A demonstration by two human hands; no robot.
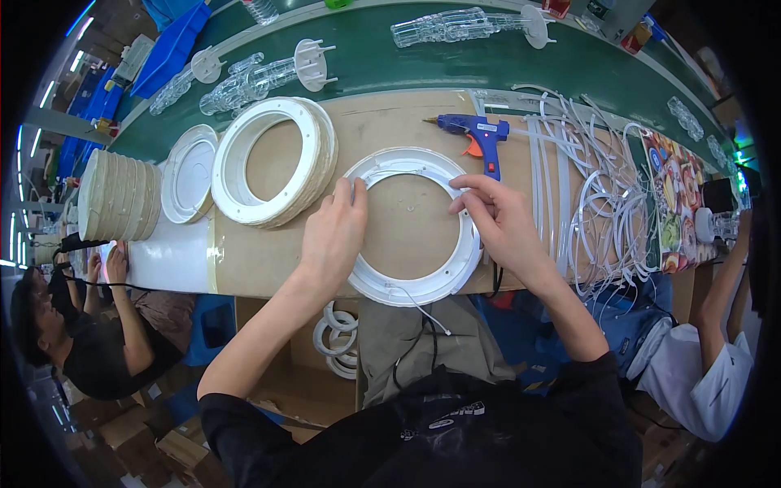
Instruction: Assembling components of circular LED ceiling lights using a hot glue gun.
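A white plastic ring (pixel 423 285) lies flat on the brown cardboard-covered bench (pixel 268 260) in front of me. My left hand (pixel 333 236) rests on its left rim, fingers pressing the inner edge near the top. My right hand (pixel 496 215) pinches the ring's upper right inner edge, where a thin white strip runs round the inside. A thin white wire (pixel 427 313) trails from the ring's lower edge toward me. A blue hot glue gun (pixel 476 130) with an orange trigger lies just beyond my right hand.
A stack of white rings (pixel 272 159) leans at the left, with white discs (pixel 189 175) and a pile of plates (pixel 114 195) further left. Loose white strips (pixel 586 187) tangle at the right. Clear plastic parts (pixel 244 81) sit on the green conveyor (pixel 407 69). Other people sit at either side.
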